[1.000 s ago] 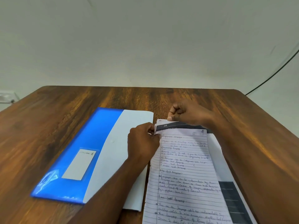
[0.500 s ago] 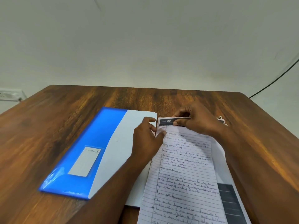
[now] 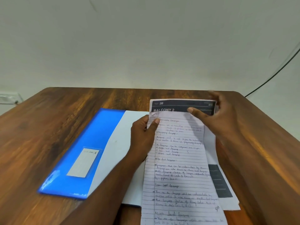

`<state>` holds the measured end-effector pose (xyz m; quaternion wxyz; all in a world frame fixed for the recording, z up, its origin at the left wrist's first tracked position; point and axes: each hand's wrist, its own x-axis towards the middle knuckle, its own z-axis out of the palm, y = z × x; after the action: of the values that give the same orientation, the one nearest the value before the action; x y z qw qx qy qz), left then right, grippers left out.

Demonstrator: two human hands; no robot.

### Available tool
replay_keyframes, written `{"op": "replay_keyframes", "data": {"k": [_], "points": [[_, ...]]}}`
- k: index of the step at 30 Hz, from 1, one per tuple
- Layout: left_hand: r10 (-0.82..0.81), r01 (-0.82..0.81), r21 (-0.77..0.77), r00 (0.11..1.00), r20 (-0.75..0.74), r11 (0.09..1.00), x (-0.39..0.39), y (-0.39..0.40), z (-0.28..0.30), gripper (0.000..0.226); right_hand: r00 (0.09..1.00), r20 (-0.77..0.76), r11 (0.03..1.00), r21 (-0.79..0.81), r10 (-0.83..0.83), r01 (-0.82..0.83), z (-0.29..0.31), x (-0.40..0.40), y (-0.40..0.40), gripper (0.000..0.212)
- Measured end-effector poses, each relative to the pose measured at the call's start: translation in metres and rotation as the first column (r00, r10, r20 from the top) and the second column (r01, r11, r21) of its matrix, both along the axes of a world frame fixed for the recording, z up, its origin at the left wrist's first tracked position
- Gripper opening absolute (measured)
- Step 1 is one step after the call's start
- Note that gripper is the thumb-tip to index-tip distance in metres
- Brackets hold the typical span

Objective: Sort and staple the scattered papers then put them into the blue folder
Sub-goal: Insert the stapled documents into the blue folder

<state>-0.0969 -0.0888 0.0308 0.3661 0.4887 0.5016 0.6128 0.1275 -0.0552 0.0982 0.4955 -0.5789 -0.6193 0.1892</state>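
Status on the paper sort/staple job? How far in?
Early-to-mid. Done: papers look gathered into one stack, handwritten lined sheet over a printed page. In hand: left hand pinches the stack's top-left corner; right hand grips the printed page's top edge, apparently aligning them. Left: stapling (no stapler in view), then filing in the blue folder, beside the stack on the table.

Brown wooden table (image 3: pixel 53 127) filling the lower half; plain off-white wall (image 3: pixel 146 46) behind; thin black cable (image 3: pixel 276 73) at two o'clock; white wall socket (image 3: pixel 9 98) at nine.
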Motion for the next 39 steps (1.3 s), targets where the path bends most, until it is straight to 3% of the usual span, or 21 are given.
{"op": "replay_keyframes", "data": {"k": [2,4,7,9,13,15,17,20,22,28,33,39], "points": [[-0.002,0.001,0.026,0.999,0.049,1.0,0.0,-0.001,0.005,0.021,0.987,-0.138,0.996,-0.059,-0.078,0.07,-0.013,0.009,-0.01,0.109],[0.007,-0.01,0.05,0.997,0.077,0.999,0.002,-0.001,0.011,0.019,0.964,-0.263,0.995,-0.101,-0.041,0.015,-0.023,0.019,-0.018,0.097],[0.029,-0.039,0.104,0.994,0.101,0.994,0.006,0.0,0.022,0.017,0.828,-0.517,0.902,-0.219,0.215,-0.371,-0.026,0.025,-0.031,0.072],[0.026,-0.041,0.131,0.994,0.111,0.991,0.009,0.0,0.031,0.017,0.752,-0.596,0.849,-0.211,0.281,-0.485,-0.024,0.028,-0.037,0.069],[-0.003,-0.026,0.167,0.986,0.17,0.986,0.013,-0.003,0.053,0.014,0.757,-0.594,0.893,-0.137,0.273,-0.429,-0.006,0.029,-0.044,0.052],[-0.098,0.051,0.179,0.959,0.265,0.983,0.013,-0.007,0.069,0.011,0.734,-0.613,0.909,-0.061,0.292,-0.412,0.003,0.028,-0.048,0.049],[-0.241,0.186,0.195,0.919,0.313,0.963,0.01,-0.013,0.081,0.023,0.674,-0.668,0.917,0.031,0.315,-0.397,0.012,0.026,-0.052,0.05],[-0.411,0.384,0.161,0.89,0.198,0.909,0.008,-0.024,0.086,0.03,0.692,-0.654,0.949,0.155,0.306,-0.273,0.029,0.02,-0.063,0.044],[-0.372,0.359,0.138,0.925,0.082,0.923,0.012,-0.032,0.084,0.023,0.743,-0.605,0.958,0.208,0.285,-0.198,0.036,0.017,-0.069,0.04],[-0.2,0.2,0.257,0.979,-0.026,0.946,0.021,-0.041,0.078,0.03,0.799,-0.54,0.959,0.232,0.264,-0.16,0.033,0.013,-0.074,0.035],[-0.123,0.123,0.136,0.992,-0.009,0.983,0.021,-0.038,0.053,0.03,0.879,-0.424,0.975,0.056,0.218,-0.215,0.02,0.008,-0.072,0.036],[-0.147,0.146,0.109,0.989,-0.003,0.983,0.021,-0.036,0.049,0.022,0.87,-0.442,0.975,0.055,0.216,-0.214,0.012,0.007,-0.064,0.027]]}}
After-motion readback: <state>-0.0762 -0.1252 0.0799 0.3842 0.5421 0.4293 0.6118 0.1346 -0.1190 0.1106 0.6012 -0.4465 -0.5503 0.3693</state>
